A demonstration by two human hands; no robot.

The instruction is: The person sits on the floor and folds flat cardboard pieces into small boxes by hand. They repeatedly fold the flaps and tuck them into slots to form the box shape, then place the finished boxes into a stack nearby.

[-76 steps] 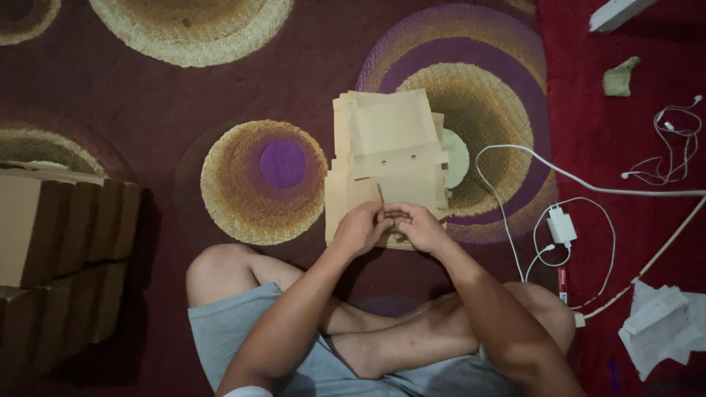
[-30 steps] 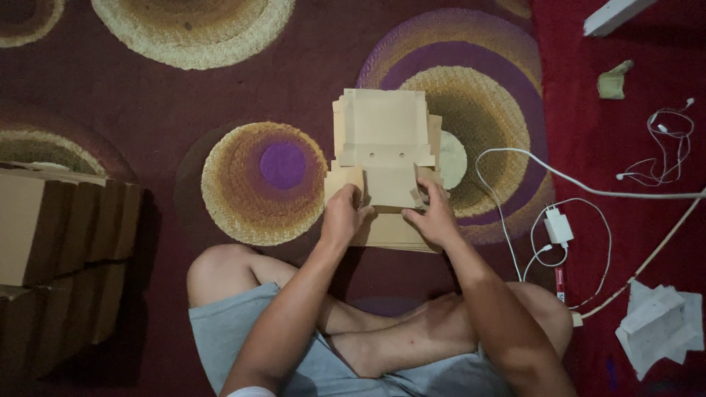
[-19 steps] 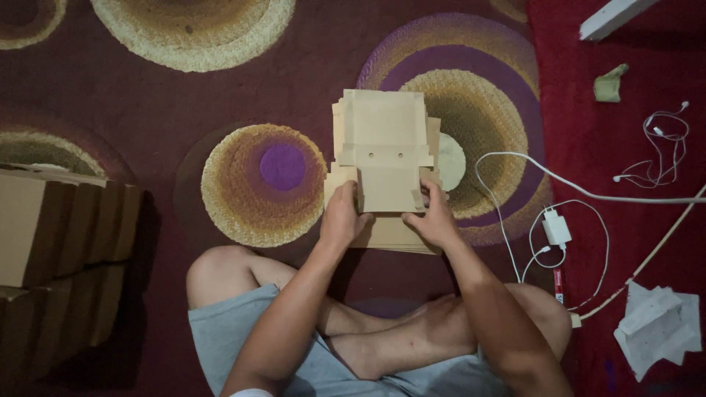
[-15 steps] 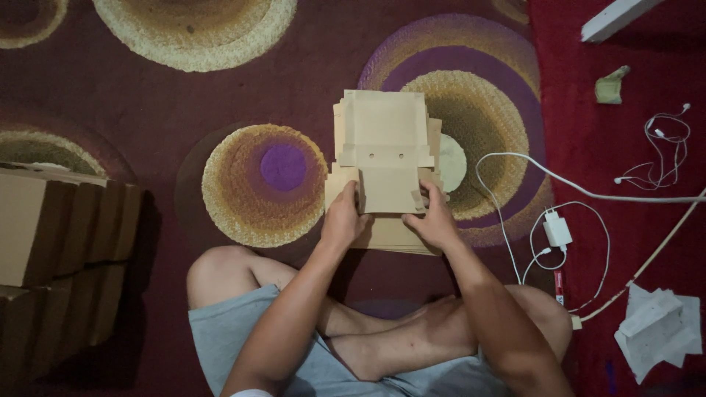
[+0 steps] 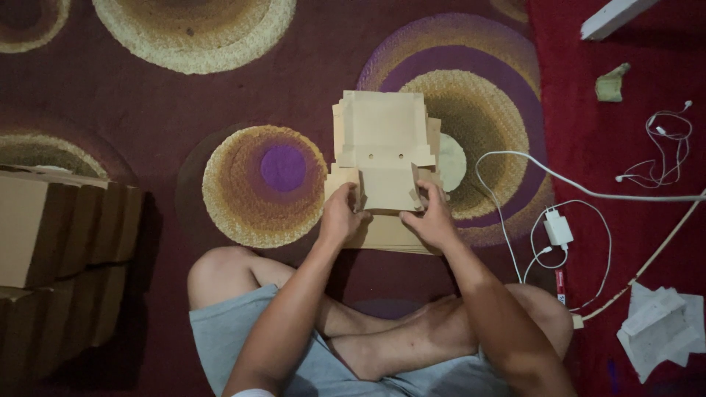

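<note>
Box stack point(image 5: 59, 242) cut off at left; white bar point(image 5: 614, 16) at top.

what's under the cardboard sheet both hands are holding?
Under the top sheet, held by the left hand and right hand, lies a stack of similar flat cardboard sheets; edges stick out around it. Below is the carpet. How many sheets, or anything between them, is hidden.

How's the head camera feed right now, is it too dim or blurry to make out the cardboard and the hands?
Head view: dim, warm light, but sharp enough; the flat cardboard piece shows its edges and two small holes. Left hand and right hand show no motion blur. The stacked boxes at the left sink into deep shadow, as does the carpet beside them. No glare; the white charger cable is the brightest thing.
</note>
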